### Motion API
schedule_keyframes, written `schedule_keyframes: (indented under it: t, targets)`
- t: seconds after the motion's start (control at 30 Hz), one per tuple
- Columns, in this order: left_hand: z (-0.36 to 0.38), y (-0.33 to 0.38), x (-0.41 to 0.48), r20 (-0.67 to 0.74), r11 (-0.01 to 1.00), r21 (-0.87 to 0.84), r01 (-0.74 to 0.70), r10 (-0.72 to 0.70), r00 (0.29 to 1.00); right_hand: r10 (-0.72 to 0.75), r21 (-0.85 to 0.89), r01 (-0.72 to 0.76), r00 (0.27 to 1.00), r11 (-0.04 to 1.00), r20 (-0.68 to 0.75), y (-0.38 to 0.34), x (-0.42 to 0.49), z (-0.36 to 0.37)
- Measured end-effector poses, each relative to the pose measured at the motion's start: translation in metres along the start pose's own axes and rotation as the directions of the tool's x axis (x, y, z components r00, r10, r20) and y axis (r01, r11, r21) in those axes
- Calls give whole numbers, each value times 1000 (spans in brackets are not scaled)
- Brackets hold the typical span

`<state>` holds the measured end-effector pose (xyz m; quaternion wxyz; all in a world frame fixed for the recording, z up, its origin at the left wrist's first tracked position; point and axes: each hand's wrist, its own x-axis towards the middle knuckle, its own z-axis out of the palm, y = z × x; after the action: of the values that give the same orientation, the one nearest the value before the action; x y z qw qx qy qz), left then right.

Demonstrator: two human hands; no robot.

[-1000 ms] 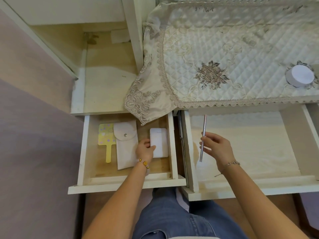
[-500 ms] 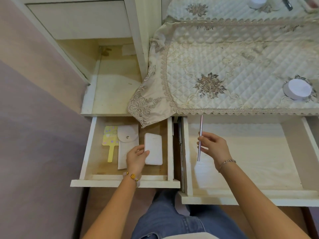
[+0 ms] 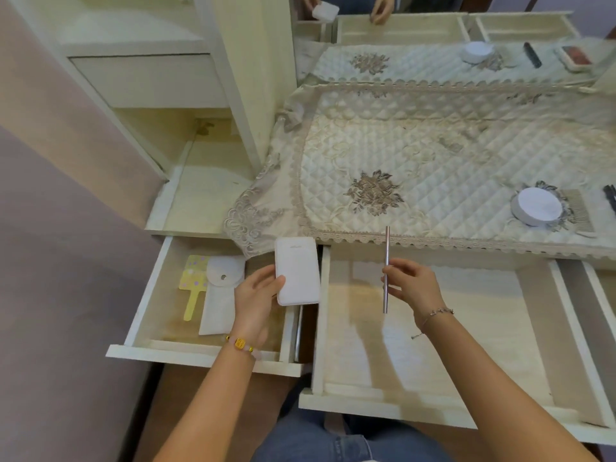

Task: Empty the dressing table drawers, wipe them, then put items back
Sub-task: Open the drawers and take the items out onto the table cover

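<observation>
Left fingers (image 3: pixel 263 274) grip white case (image 3: pixel 297 273) mid-frame over left drawer (image 3: pixel 146 295), likely bound for counter (image 3: pixel 466 155). Right fingers (image 3: pixel 398 272) pinch silver stick (image 3: pixel 386 248) upright over right drawer (image 3: pixel 450 335). Pouch (image 3: pixel 216 298) and yellow mirror (image 3: pixel 192 283) lie in the left drawer.

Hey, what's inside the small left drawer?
The left drawer holds a yellow spotted paddle and a white snap pouch. The left hand, gripping a white case, hides its right side.
</observation>
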<state>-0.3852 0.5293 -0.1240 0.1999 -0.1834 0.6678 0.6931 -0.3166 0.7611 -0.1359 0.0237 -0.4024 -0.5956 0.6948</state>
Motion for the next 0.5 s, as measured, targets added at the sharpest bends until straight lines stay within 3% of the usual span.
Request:
schedule_keyframes:
  t: [0.3, 0.5]
  targets:
    - [135, 4, 21, 130, 998, 29, 62, -65, 989, -48, 21, 52, 988, 998, -148, -34, 54, -95]
    - [215, 7, 49, 161, 991, 73, 109, -119, 980, -131, -213, 75, 957, 974, -260, -51, 106, -141]
